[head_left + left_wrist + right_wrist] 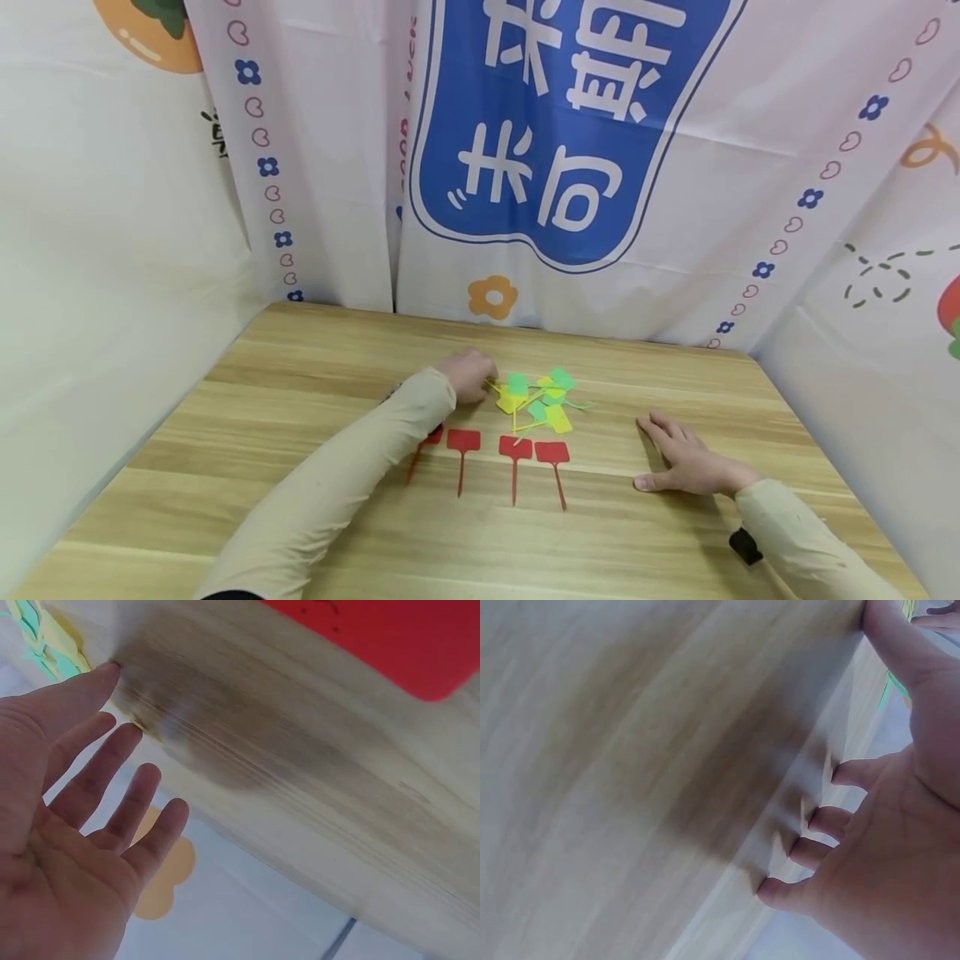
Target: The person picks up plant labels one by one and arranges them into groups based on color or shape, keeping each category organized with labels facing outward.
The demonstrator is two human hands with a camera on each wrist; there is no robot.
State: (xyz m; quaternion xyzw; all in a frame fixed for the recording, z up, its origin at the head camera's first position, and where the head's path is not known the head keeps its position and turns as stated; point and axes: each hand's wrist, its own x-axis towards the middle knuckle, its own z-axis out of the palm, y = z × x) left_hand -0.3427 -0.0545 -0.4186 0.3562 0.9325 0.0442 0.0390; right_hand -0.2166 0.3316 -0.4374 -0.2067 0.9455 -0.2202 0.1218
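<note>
My left hand (pixel 468 375) is at the left edge of a loose pile of plant labels, its thumb and fingertips apart. A thin yellow stem (pixel 150 735) shows right at its fingertips in the left wrist view. The pile mixes yellow labels (pixel 558 418) and green labels (pixel 517 384) that overlap one another. Nearer the person, several red plant labels (pixel 464 440) lie in a row with stems toward the front; the left sleeve partly covers the leftmost. My right hand (pixel 686 458) rests with its fingertips on the table, right of the pile, holding nothing.
The wooden table (pixel 637 550) is bounded by printed cloth at the back (pixel 337 167) and by white cloth on both sides. A small black object (pixel 745 546) sits under the right sleeve.
</note>
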